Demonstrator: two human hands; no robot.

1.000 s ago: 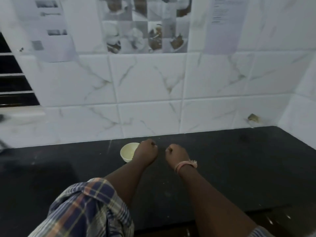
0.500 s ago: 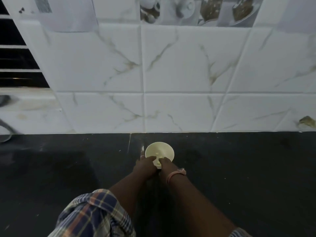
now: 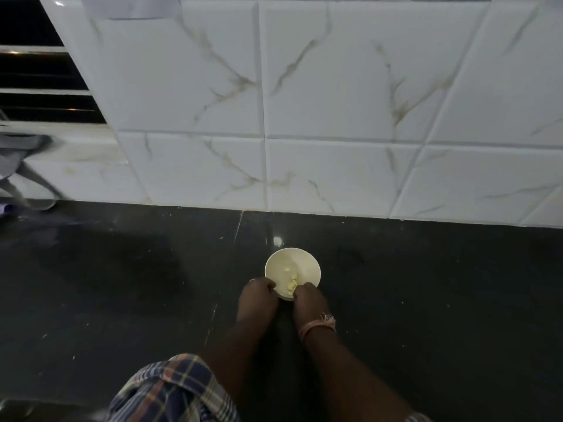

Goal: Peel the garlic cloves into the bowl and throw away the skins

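While curled, both hands (image 3: pixel 283 295) at bowl (image 3: pixel 310 263) rim.

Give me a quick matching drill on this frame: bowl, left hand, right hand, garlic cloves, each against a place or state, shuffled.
Things:
1. bowl
2. left hand
3. right hand
4. garlic cloves

Places or states:
A. thread band on its wrist
B. lie inside the bowl, near side
C. stands on the dark counter near the tiled wall
D. at the bowl's near left rim, plaid sleeve on its arm

Pairs: 1-C, 2-D, 3-A, 4-B
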